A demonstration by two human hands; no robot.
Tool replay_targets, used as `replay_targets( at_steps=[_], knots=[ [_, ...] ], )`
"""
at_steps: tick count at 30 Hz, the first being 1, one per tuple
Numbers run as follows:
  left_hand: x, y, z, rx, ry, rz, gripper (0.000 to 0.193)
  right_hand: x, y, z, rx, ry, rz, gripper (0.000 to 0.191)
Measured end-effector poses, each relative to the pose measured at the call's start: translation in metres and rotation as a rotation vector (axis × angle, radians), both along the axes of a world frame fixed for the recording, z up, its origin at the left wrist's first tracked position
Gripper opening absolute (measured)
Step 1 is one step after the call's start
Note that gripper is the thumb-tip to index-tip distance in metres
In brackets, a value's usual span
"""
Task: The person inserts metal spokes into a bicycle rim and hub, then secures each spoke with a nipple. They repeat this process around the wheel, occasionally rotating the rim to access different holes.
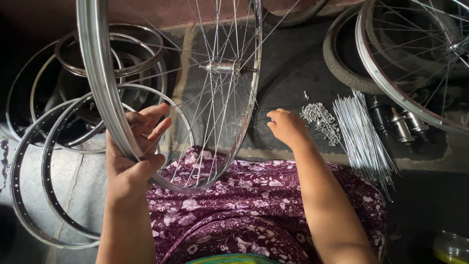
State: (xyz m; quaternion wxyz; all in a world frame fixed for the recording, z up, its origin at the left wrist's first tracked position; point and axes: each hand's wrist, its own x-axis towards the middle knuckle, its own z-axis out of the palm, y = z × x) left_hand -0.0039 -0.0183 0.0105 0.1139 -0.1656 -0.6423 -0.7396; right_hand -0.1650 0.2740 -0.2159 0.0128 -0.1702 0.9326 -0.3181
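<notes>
Gripping the spoked wheel rim (105, 93) upright over our lap with left hand (133, 151) fingers wrapped tight, we reach our right hand (287, 127), fingers curled loosely, toward the spoke nipples (320, 120), judging a steady hold matters.

The left hand (134, 151) is raised, forearm upright, fingers and thumb curled in a firm grip. The right hand (287, 127) reaches forward on an outstretched arm, knuckles up, fingers bent downward and loosely closed.

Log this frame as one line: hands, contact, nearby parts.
left hand: grips wheel rim | right hand: at rim's far edge, grip unclear | nearby: nipple pile, spoke bundle, bare rims
</notes>
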Motion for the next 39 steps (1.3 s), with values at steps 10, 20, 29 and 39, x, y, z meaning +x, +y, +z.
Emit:
replay_targets(
  at_steps=[10, 20, 29, 39],
  knots=[
    [0.002, -0.002, -0.002, 0.018, -0.003, -0.028, 0.069, 0.002, -0.001, -0.003, 0.022, -0.038, -0.002, 0.029],
    [0.005, 0.004, 0.000, 0.001, -0.017, 0.018, 0.065, 0.001, 0.002, -0.009, 0.076, -0.053, 0.021, 0.032],
    [0.002, 0.002, -0.003, 0.023, 0.004, -0.018, 0.067, 0.000, 0.005, -0.019, 0.094, -0.120, 0.012, 0.036],
    [0.003, -0.001, -0.002, 0.023, 0.006, -0.034, 0.072, 0.001, 0.003, -0.016, 0.132, -0.171, 0.011, 0.039]
  ],
)
